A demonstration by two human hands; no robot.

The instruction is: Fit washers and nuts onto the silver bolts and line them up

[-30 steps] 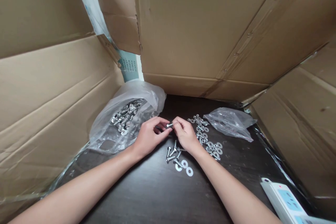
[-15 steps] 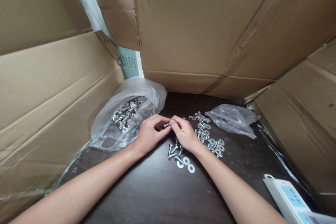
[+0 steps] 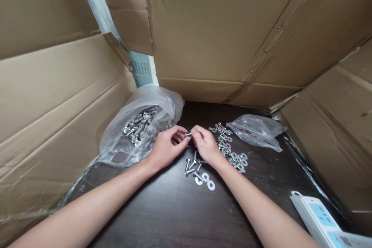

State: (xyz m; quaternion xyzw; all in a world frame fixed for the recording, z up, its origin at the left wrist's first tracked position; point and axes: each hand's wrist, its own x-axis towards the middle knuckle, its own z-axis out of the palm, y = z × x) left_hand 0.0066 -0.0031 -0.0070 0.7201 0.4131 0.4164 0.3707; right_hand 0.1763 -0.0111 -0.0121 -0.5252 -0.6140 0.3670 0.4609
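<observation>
My left hand (image 3: 166, 148) and my right hand (image 3: 205, 144) meet over the dark table (image 3: 174, 209), fingertips pinched together on one small silver bolt (image 3: 187, 134). Just below the hands lie a few loose bolts (image 3: 192, 166) and three flat washers (image 3: 205, 180). To the right of my right hand spreads a scatter of several washers and bolts (image 3: 229, 148). Left of my left hand sits an open clear plastic bag (image 3: 136, 131) full of silver bolts.
A second, nearly flat clear bag (image 3: 255, 131) lies at the right. A white power strip (image 3: 319, 219) sits at the lower right corner. Cardboard walls (image 3: 221, 35) close in the table at the left, back and right.
Both hands have stayed pinched on the bolt and shifted only slightly; the fingers have turned a little around it. The view has drifted a bit.
</observation>
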